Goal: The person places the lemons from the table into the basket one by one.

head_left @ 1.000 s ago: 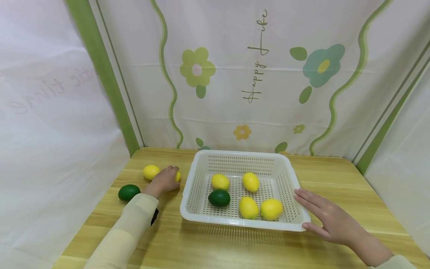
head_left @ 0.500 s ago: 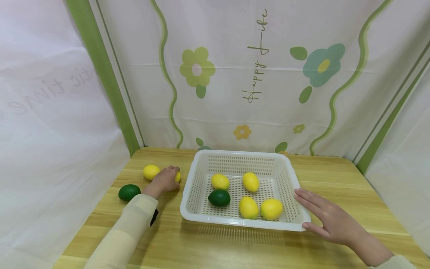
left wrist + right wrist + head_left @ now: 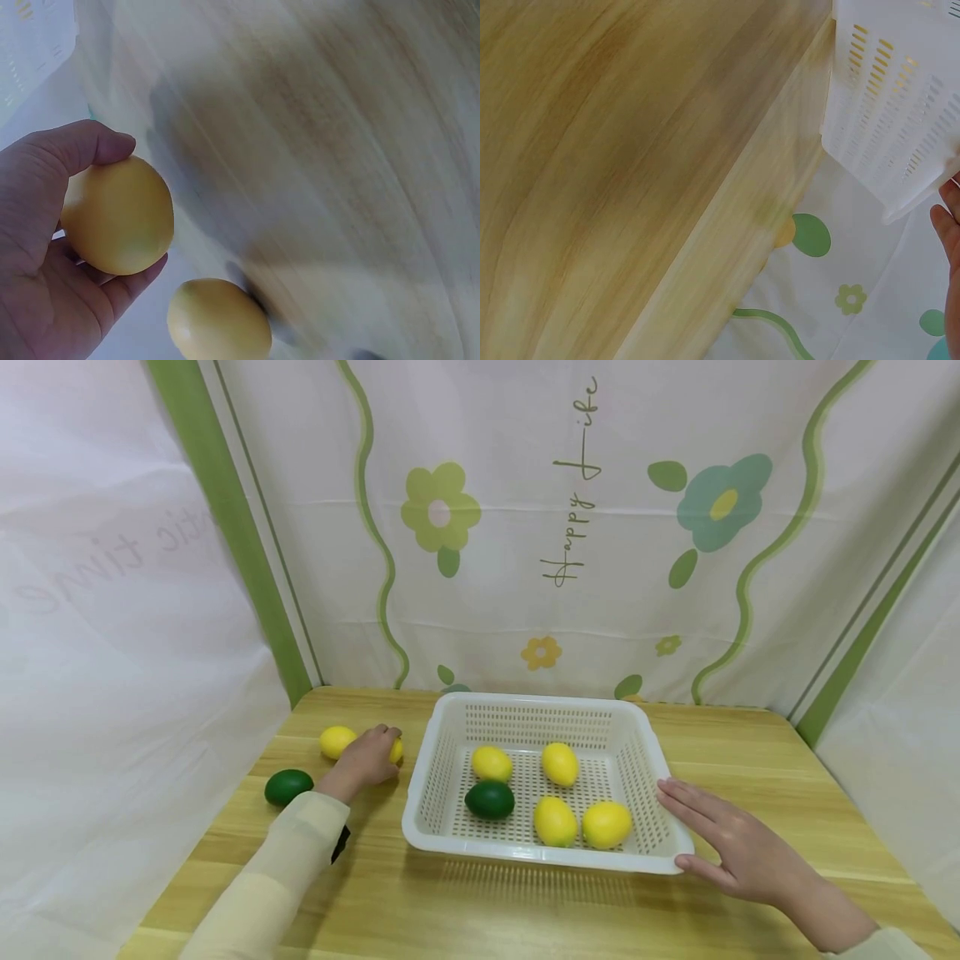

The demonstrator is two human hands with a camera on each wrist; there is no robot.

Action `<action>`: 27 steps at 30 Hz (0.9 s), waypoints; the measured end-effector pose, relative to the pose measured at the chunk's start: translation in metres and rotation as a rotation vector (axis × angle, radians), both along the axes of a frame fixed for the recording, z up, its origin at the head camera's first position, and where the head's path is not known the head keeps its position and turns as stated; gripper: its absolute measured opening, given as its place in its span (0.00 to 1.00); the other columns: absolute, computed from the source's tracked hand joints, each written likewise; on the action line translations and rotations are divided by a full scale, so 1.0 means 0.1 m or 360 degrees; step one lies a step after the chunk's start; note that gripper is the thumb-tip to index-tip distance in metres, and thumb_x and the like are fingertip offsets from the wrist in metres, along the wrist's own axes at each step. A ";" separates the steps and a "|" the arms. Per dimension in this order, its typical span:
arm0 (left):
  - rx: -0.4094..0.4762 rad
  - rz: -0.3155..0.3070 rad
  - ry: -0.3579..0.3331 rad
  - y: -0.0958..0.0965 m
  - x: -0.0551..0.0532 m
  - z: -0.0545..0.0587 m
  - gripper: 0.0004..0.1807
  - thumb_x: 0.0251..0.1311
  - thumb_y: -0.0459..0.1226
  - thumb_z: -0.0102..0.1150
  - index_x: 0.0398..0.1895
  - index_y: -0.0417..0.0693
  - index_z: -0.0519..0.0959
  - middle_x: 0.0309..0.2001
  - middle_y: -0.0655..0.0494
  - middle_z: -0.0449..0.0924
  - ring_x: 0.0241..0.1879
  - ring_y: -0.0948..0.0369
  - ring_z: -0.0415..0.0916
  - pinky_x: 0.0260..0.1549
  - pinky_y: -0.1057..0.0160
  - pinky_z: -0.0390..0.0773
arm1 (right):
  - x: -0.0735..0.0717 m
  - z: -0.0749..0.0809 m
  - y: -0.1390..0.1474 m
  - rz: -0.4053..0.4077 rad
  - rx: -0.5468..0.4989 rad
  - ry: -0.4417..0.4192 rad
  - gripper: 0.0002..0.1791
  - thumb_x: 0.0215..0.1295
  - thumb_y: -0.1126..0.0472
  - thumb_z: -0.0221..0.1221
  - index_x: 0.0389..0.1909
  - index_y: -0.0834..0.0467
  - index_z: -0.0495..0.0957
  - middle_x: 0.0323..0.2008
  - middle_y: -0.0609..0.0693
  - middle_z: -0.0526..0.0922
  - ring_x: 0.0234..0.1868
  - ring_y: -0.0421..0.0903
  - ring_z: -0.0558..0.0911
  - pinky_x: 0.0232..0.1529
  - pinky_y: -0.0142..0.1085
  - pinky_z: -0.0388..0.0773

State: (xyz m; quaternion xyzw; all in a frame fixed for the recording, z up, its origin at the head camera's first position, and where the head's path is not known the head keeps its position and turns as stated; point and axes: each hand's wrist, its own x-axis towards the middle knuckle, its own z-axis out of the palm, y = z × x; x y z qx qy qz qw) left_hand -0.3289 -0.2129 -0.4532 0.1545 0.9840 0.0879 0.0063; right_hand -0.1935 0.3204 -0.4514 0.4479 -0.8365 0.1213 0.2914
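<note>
My left hand (image 3: 365,760) grips a lemon (image 3: 124,217) between thumb and fingers, left of the basket; in the head view the hand hides most of that fruit. Another lemon (image 3: 337,742) lies on the table just beyond the wrist, and a dark green fruit (image 3: 288,787), lemon-shaped, rests nearer me. With straight fingers, my right hand (image 3: 738,843) touches the right rim of the white plastic basket (image 3: 555,859). Inside the basket are several lemons (image 3: 607,824) and one dark green fruit (image 3: 490,800) of the same shape.
The wooden table (image 3: 525,918) carries everything. Behind it hangs a white curtain (image 3: 502,610) printed with flowers, and more white cloth (image 3: 112,693) closes off the left side. The basket's perforated wall (image 3: 885,90) stands up from the tabletop.
Almost nothing differs. The left hand stays round the lemon with its forearm shifted very slightly, and the right hand stays at the basket rim.
</note>
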 end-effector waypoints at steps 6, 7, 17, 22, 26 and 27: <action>0.0005 -0.0022 0.0062 -0.01 0.01 0.04 0.32 0.52 0.33 0.69 0.61 0.33 0.70 0.54 0.37 0.72 0.52 0.43 0.72 0.49 0.46 0.76 | 0.00 0.01 0.00 -0.0002 0.0002 -0.0007 0.39 0.71 0.37 0.47 0.63 0.68 0.71 0.62 0.62 0.73 0.68 0.46 0.66 0.69 0.26 0.51; 0.0000 -0.0032 0.0080 -0.01 0.02 0.05 0.31 0.52 0.33 0.69 0.60 0.33 0.70 0.55 0.37 0.72 0.52 0.43 0.72 0.50 0.46 0.76 | 0.00 0.01 0.00 -0.0004 0.0004 -0.0007 0.39 0.71 0.37 0.47 0.63 0.68 0.71 0.62 0.62 0.73 0.68 0.46 0.66 0.69 0.26 0.51; -0.0049 -0.0202 0.0424 -0.04 0.07 0.13 0.30 0.48 0.29 0.71 0.57 0.31 0.72 0.54 0.35 0.73 0.53 0.41 0.72 0.50 0.46 0.76 | 0.01 0.01 0.01 -0.0010 0.0018 -0.0009 0.39 0.71 0.37 0.47 0.63 0.67 0.71 0.63 0.62 0.72 0.68 0.45 0.65 0.69 0.26 0.51; -0.0067 -0.0287 0.0605 -0.05 0.07 0.15 0.30 0.47 0.26 0.70 0.56 0.30 0.71 0.53 0.34 0.73 0.52 0.41 0.72 0.50 0.45 0.76 | 0.00 0.01 0.00 -0.0006 0.0014 -0.0011 0.39 0.71 0.37 0.47 0.63 0.68 0.71 0.63 0.62 0.72 0.68 0.45 0.65 0.69 0.26 0.51; -0.0066 -0.0395 0.0840 -0.05 0.06 0.17 0.29 0.43 0.22 0.66 0.54 0.30 0.73 0.50 0.34 0.75 0.48 0.41 0.75 0.47 0.47 0.78 | 0.00 0.01 0.00 -0.0006 0.0011 -0.0013 0.39 0.71 0.37 0.47 0.63 0.67 0.71 0.63 0.62 0.72 0.68 0.46 0.65 0.69 0.26 0.51; -0.0063 -0.0429 0.0914 -0.05 0.06 0.18 0.29 0.42 0.21 0.65 0.53 0.30 0.73 0.49 0.34 0.75 0.46 0.41 0.76 0.45 0.47 0.79 | 0.00 0.01 0.00 -0.0005 0.0009 -0.0013 0.39 0.71 0.37 0.47 0.63 0.67 0.71 0.63 0.62 0.72 0.68 0.46 0.65 0.69 0.26 0.51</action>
